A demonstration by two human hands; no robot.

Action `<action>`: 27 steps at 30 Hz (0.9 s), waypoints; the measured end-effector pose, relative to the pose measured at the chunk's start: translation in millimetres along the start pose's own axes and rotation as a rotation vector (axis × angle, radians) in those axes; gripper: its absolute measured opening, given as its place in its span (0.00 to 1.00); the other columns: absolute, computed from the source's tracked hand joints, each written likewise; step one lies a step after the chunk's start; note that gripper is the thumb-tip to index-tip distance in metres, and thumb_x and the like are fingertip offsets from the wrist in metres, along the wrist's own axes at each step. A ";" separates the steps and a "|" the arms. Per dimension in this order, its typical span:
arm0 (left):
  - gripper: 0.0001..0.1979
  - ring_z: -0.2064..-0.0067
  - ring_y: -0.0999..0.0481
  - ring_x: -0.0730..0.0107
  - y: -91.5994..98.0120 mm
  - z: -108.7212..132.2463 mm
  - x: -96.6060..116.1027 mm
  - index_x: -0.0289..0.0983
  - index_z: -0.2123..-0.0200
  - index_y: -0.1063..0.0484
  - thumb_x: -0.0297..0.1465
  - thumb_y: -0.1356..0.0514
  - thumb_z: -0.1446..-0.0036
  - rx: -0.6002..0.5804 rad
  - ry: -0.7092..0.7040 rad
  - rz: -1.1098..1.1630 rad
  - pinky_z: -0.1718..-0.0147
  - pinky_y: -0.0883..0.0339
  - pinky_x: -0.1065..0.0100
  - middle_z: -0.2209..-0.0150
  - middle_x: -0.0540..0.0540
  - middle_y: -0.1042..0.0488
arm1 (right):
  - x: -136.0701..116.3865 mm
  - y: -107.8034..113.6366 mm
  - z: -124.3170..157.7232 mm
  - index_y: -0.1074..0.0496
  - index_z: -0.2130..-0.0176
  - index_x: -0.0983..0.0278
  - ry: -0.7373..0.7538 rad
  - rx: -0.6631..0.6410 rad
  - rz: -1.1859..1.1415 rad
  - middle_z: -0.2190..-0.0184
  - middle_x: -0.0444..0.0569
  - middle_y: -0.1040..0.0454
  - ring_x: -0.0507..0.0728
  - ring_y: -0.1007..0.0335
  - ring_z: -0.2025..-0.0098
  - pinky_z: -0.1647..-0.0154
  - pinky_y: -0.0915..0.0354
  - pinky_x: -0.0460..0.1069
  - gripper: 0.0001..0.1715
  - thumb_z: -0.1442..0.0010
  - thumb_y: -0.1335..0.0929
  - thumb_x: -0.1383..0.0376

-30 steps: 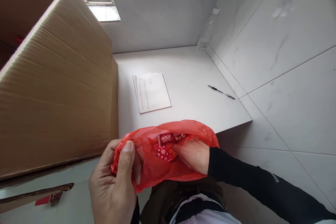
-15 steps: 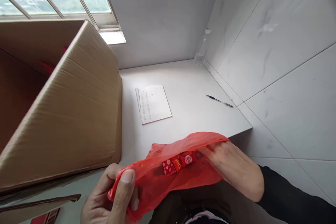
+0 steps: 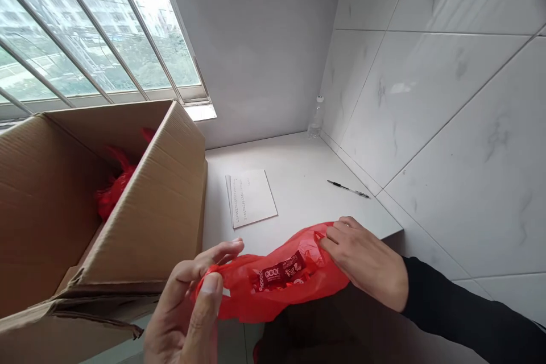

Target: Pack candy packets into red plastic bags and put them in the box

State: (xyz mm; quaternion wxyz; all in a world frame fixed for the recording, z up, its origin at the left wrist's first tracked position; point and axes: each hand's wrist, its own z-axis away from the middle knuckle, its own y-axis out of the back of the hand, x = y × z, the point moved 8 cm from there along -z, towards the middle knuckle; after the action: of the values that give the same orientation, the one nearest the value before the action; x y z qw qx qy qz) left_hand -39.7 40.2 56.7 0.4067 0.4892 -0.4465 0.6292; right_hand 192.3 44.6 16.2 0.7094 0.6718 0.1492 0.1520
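Note:
A thin red plastic bag (image 3: 264, 310) hangs between my two hands in front of the table's near edge. My left hand (image 3: 187, 301) pinches its left end between thumb and fingers, the index finger stretched out above. At the other end, my right hand (image 3: 362, 256) has its fingers closed on the bag's right rim. Through the open mouth I see several small wrapped candies (image 3: 281, 273) with dark red and bright red wrappers. The bottom of the bag is hidden.
On my left stands a large open cardboard box (image 3: 149, 210) with a knotted red bag (image 3: 113, 193) inside. The white table (image 3: 294, 159) carries stapled sheets (image 3: 253, 196), a pen (image 3: 347, 189) and a clear bottle (image 3: 315, 119). A barred window (image 3: 128, 28) is behind the box; tiled wall (image 3: 426, 125) right.
My right hand has come out of the bag and now grips its rim. The mouth has opened, showing more candies. My view has tilted up, revealing more of the box's inside.

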 end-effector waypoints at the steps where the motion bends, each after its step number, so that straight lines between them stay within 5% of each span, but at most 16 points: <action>1: 0.16 0.48 0.22 0.54 -2.4 0.1 2.0 0.44 0.67 0.28 0.48 0.31 0.47 -0.010 -0.001 0.041 0.60 0.22 0.66 0.51 0.46 0.20 | -1.2 11.1 1.5 0.27 0.63 0.63 0.001 0.064 -0.073 0.66 0.49 0.27 0.59 0.32 0.63 0.53 0.34 0.57 0.13 0.39 0.36 0.78; 7: 0.16 0.51 0.19 0.45 -8.4 -10.9 11.7 0.51 0.58 0.24 0.45 0.29 0.49 -0.132 -0.111 0.183 0.64 0.19 0.54 0.59 0.44 0.17 | 5.7 69.9 15.9 0.36 0.55 0.59 -0.041 0.396 -0.734 0.55 0.50 0.27 0.57 0.30 0.53 0.53 0.32 0.52 0.09 0.27 0.43 0.65; 9: 0.19 0.51 0.19 0.46 -8.8 -13.7 9.9 0.52 0.54 0.24 0.42 0.27 0.50 -0.153 -0.125 0.169 0.63 0.18 0.53 0.58 0.45 0.19 | 12.2 71.2 14.5 0.37 0.54 0.57 -0.086 0.419 -0.914 0.54 0.50 0.28 0.57 0.30 0.51 0.51 0.32 0.53 0.09 0.26 0.44 0.62; 15: 0.18 0.53 0.22 0.58 -10.0 -15.0 4.3 0.54 0.47 0.28 0.36 0.34 0.40 -0.221 -0.214 0.058 0.55 0.20 0.55 0.57 0.47 0.21 | 22.5 64.5 4.0 0.35 0.52 0.57 -0.078 0.383 -1.326 0.64 0.44 0.34 0.53 0.37 0.64 0.60 0.35 0.50 0.13 0.27 0.40 0.53; 21: 0.21 0.60 0.24 0.63 -4.0 -16.8 -3.3 0.56 0.43 0.32 0.31 0.39 0.36 -0.217 -0.280 0.083 0.56 0.20 0.55 0.63 0.50 0.24 | 23.2 51.2 8.4 0.28 0.53 0.56 -0.083 0.211 -1.221 0.66 0.44 0.35 0.54 0.38 0.64 0.61 0.36 0.50 0.17 0.34 0.32 0.49; 27: 0.28 0.59 0.23 0.65 11.1 -1.5 -16.3 0.65 0.43 0.30 0.25 0.39 0.37 -0.177 -0.338 0.012 0.50 0.22 0.55 0.64 0.53 0.23 | 16.9 35.0 27.3 0.26 0.57 0.55 0.007 0.122 -0.921 0.66 0.43 0.32 0.52 0.34 0.64 0.55 0.35 0.50 0.07 0.31 0.33 0.57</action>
State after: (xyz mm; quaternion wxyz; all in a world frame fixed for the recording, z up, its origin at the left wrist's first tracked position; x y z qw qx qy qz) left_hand -47.5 37.5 38.7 0.3635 0.5474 -0.5651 0.4988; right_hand 218.5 28.7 52.5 0.6616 0.5758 0.4432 -0.1854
